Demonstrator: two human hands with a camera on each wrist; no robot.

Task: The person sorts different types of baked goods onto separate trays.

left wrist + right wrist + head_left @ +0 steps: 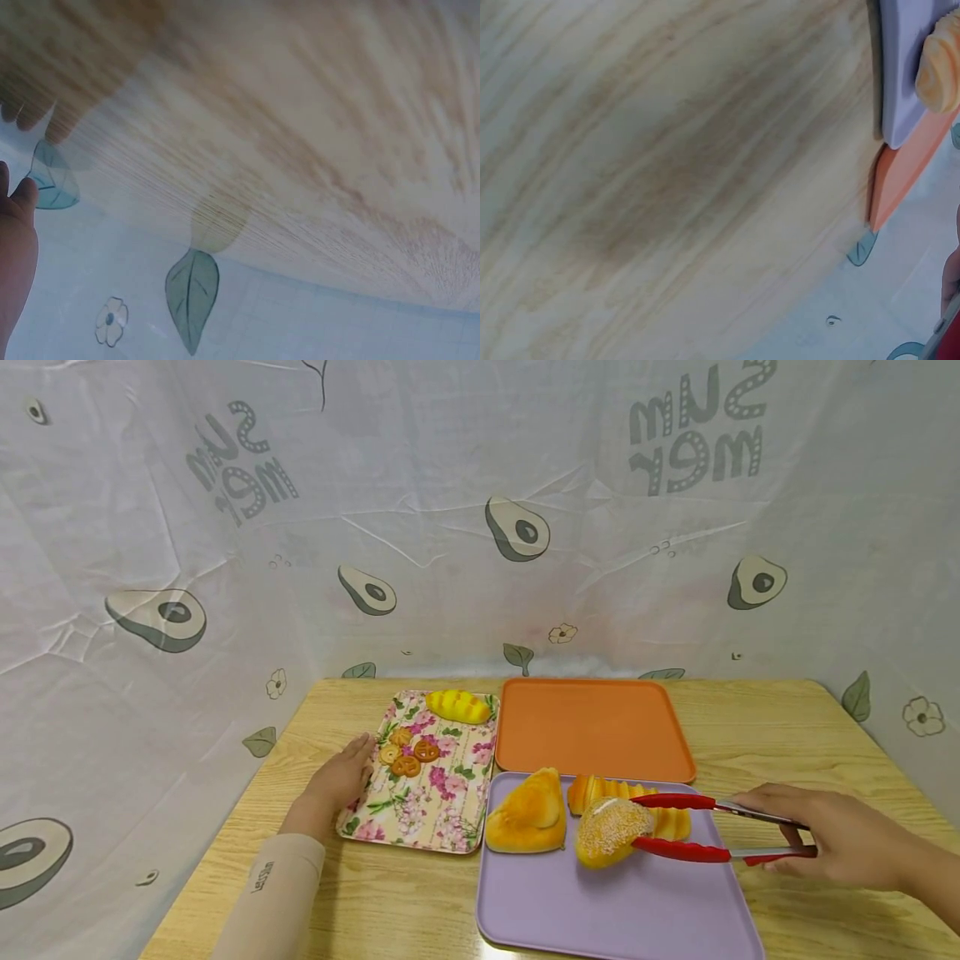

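Toward the near edge of the desk (390,902), a purple tray (615,918) carries three breads. Off its right edge, the right hand (847,837) grips tongs (686,850) whose red tips pinch a sugared bun (609,833) over the tray; whether the bun is lifted clear is hard to tell. A triangular bread (525,818) sits at the far left corner, a ridged loaf (675,823) along the far edge. The step in hand looks like picking up the bun; the next move seems to call for steady pressure and clearance from the loaf. The left hand (341,777) rests with loose fingers at the left edge of a flowered tray (420,818), which holds cookies (407,766) and, at its far edge, a yellow roll (459,707). Farthest, an orange tray (592,727) lies by the desk's far edge.
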